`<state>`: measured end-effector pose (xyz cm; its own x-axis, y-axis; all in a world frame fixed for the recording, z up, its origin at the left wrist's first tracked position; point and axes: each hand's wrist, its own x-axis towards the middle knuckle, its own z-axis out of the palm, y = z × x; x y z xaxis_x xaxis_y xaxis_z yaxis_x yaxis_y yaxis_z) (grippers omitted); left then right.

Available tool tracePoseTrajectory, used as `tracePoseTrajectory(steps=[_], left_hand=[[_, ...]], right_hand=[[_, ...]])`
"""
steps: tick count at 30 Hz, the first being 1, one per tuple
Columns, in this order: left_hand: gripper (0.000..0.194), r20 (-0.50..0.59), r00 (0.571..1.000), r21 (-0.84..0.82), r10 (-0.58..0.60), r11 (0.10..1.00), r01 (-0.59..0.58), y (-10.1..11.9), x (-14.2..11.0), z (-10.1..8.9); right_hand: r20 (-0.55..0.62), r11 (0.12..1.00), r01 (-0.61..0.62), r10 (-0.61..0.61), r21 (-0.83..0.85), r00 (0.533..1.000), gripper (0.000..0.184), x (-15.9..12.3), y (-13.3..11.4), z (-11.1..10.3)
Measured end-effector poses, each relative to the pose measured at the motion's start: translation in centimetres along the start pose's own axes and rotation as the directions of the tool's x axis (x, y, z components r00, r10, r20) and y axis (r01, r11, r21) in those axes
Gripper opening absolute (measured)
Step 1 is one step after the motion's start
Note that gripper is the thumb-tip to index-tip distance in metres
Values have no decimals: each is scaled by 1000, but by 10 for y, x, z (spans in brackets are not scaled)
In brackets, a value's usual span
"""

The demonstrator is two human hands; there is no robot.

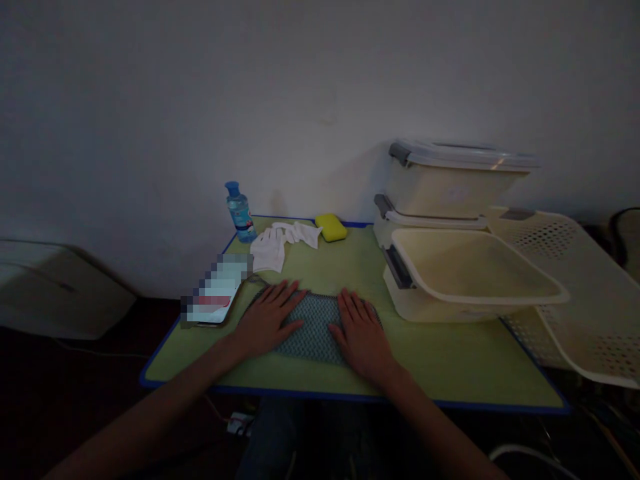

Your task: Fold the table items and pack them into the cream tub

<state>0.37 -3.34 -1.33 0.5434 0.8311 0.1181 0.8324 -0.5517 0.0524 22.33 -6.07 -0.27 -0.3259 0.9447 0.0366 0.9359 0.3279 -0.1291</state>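
Note:
A grey-blue knitted cloth [316,327] with a darker edge lies flat on the green tabletop [440,367] in front of me. My left hand [270,320] rests palm down on its left part, fingers spread. On the right part my right hand [363,333] lies flat too, its fingers stretched out. Both hands press on the cloth without gripping it. They hide its left and right portions. A phone [220,293], partly pixelated, lies just left of my left hand.
Behind the cloth are white gloves [269,250], a yellow sponge [331,227] and a blue bottle [241,212]. An open cream bin [475,308] stands at the right, before stacked lidded boxes [450,190]. A perforated basket [575,267] is beyond the table's right edge.

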Motion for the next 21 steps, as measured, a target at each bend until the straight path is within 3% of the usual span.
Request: tracePoseTrajectory(steps=[6, 16, 21], left_hand=[[61, 17, 999, 17, -47, 999, 47, -16, -6, -2], [62, -18, 996, 1, -91, 996, 91, 15, 2, 5], [62, -16, 996, -9, -87, 996, 87, 19, 5, 4]], right_hand=[[0, 1000, 0, 0, -6, 1000, 59, 0, 3, 4], [-16, 997, 59, -60, -44, 998, 60, -8, 34, 1], [-38, 998, 60, -60, -13, 997, 61, -12, 39, 2]])
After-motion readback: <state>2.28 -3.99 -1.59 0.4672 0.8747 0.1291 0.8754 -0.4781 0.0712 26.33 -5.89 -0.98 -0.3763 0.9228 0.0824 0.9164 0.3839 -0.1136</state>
